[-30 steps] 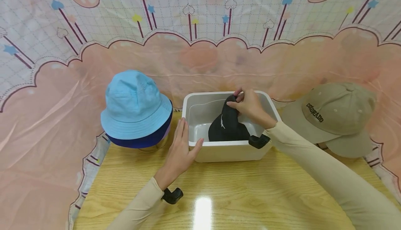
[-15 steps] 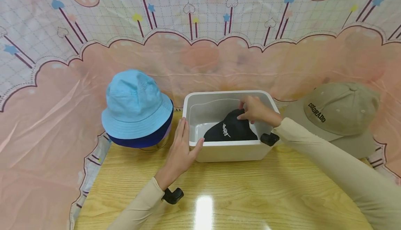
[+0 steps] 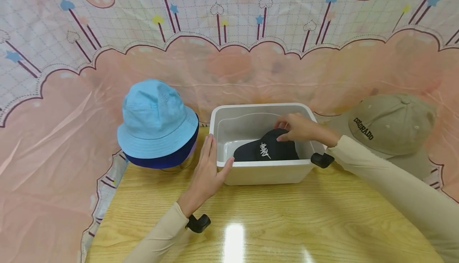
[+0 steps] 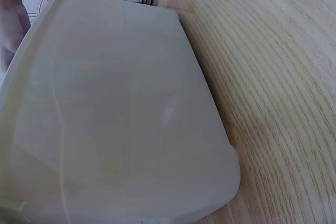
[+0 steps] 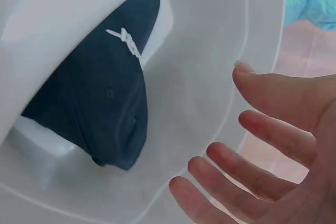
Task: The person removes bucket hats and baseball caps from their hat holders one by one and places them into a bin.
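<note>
A black cap with white lettering lies inside the light grey plastic bin. Over it is my right hand. In the right wrist view that hand's fingers are spread and apart from the cap, with nothing between them. My left hand rests against the bin's left front corner, its fingers straight along the rim. The left wrist view is mostly filled by the bin's outer wall; the left hand itself does not show there.
To the left of the bin, a light blue bucket hat sits over a dark blue hat on a stand. Tan caps, the upper one a COLORADO cap, are at the right. All stand on a wooden table before a patterned cloth.
My right hand has let go of the black cap and moved slightly right. The cap has dropped from a raised, folded pose to lying lower in the bin. The left hand stays put.
</note>
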`<state>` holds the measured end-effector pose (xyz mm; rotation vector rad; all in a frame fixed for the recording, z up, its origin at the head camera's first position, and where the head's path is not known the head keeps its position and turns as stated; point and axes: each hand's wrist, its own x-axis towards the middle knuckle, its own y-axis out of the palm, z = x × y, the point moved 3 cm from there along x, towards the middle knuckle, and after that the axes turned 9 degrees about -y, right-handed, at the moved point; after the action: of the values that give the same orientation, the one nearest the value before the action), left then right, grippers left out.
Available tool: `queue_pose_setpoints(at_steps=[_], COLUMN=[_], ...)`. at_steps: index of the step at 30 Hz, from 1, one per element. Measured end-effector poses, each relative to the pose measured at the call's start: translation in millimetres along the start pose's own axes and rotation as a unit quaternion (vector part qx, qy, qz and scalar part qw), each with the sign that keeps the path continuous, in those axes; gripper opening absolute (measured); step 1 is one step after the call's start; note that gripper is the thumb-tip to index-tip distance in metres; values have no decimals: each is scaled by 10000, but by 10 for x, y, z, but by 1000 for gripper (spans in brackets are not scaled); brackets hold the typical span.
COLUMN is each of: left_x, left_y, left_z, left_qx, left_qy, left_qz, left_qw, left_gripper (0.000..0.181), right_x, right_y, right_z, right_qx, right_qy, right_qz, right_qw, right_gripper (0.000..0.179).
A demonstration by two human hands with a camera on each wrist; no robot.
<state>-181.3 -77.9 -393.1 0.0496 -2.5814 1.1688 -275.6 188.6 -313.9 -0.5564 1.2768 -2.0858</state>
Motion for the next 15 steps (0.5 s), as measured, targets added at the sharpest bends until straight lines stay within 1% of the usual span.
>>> queue_pose_setpoints(at_steps=[5,11,15], left_x=[5,7,3], left_y=[-2,6,10], left_z=[-5,-6,-3], left_qx=[-10,-45,-44], left_qy=[24,17,-8], left_qz=[-32,13,2], left_qw=[10000,10000,10000], left_gripper=[83,83,83], right_x=[-99,-245,-369], right_y=[-108,-267,-369], right_z=[54,100,122], right_qx=[-126,-516,-679], right_qy=[-177,-451,-487], right_qz=[-333,-898,-1061], right_qw=[9992,9936,9908], right_gripper=[32,34,35])
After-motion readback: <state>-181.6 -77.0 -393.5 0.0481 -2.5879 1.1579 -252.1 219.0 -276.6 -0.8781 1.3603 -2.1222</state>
